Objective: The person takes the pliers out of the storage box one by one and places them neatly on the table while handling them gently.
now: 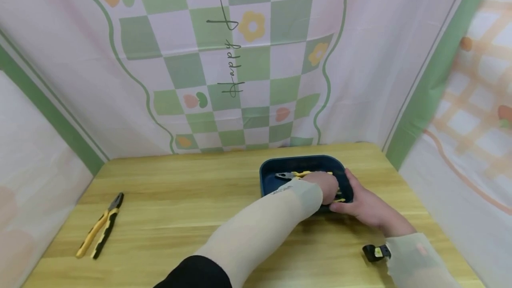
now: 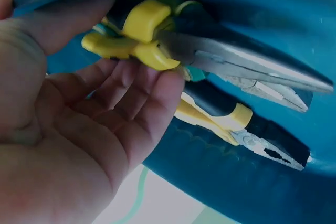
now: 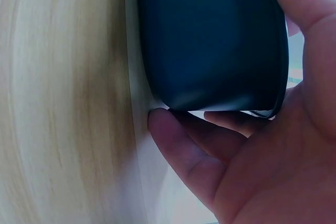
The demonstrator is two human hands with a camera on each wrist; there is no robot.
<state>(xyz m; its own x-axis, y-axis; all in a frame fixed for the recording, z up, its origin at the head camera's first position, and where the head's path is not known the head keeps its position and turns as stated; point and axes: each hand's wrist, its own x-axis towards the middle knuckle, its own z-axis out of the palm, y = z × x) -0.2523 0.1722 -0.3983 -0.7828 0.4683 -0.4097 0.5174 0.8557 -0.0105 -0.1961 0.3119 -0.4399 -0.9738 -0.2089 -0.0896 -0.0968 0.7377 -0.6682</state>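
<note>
A dark blue plastic bin (image 1: 269, 183) stands at the back right of the table with several yellow-and-black pliers inside. My left hand (image 1: 326, 186) reaches down into it. In the left wrist view, its thumb and fingers grip the handles of long-nose pliers (image 2: 236, 59). Just below these lie flat-nosed combination pliers (image 2: 268, 150) on the bin's floor. At the bin's right end my right hand (image 1: 366, 206) holds the wall, thumb at the front corner; the right wrist view shows its fingers against the outside. The left forearm hides part of the bin.
Another pair of yellow-and-black pliers (image 1: 105, 228) lies on the left of the wooden table (image 1: 180, 199). A patterned curtain (image 1: 248, 70) hangs behind the table, with cloth on both sides. A small black device (image 1: 375, 252) is at the right sleeve.
</note>
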